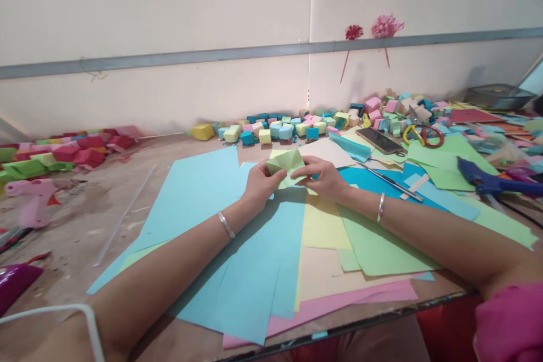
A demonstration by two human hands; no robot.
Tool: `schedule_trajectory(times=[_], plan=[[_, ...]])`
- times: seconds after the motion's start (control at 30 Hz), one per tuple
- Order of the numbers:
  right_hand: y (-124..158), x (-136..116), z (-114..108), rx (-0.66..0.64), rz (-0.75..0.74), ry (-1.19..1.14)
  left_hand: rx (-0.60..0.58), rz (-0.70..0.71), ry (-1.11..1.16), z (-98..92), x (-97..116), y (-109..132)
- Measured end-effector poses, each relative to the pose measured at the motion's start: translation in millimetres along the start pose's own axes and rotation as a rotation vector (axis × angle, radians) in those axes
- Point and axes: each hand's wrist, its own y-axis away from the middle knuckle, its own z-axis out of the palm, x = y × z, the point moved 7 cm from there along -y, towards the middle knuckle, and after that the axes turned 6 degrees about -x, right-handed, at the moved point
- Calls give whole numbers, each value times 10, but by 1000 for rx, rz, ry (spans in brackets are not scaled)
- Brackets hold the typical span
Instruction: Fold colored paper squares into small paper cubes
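Note:
A small piece of pale green paper (289,163), creased and partly folded, is held up between both hands over the middle of the table. My left hand (263,182) grips its left side, thumb on top. My right hand (324,176) pinches its right edge between thumb and fingers. Below the hands lie large light blue sheets (250,271), with a yellow sheet (324,223) and a green sheet (386,240) to the right. The fingers behind the paper are partly hidden.
Folded paper boxes (265,136) line the wall, with red and green ones (89,150) at left. A pink glue gun (36,198) lies left; a blue glue gun (492,178), scissors (423,134), a phone (379,140) and a pen (392,182) lie right.

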Motion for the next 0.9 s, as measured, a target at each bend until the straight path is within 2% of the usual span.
schedule_trajectory(times=[0.1,0.2,0.27,0.3,0.37,0.4,0.5,0.63,0.77,0.9], plan=[[4,-50,-70,88,-8,73,-27,-40,-67,9,33,-17],[13,-103,-105,142,-34,176,9,-67,-351,-107,142,10],[14,-105,-57,96,-24,161,84,146,-661,-199,392,111],[16,-104,-19,60,-18,134,48,280,-791,-178,498,194],[26,-121,49,8,-18,84,-111,498,-974,-82,584,403],[32,-137,76,-11,-26,66,-161,570,-1033,-54,581,508],[51,-202,131,-62,-55,71,-234,666,-1133,-16,470,715],[82,-338,174,-112,-130,339,-303,641,-1219,33,312,752],[151,-482,368,-312,-324,592,-369,666,-1420,112,287,793],[172,-449,459,-454,-326,556,-369,701,-1453,126,308,857]])
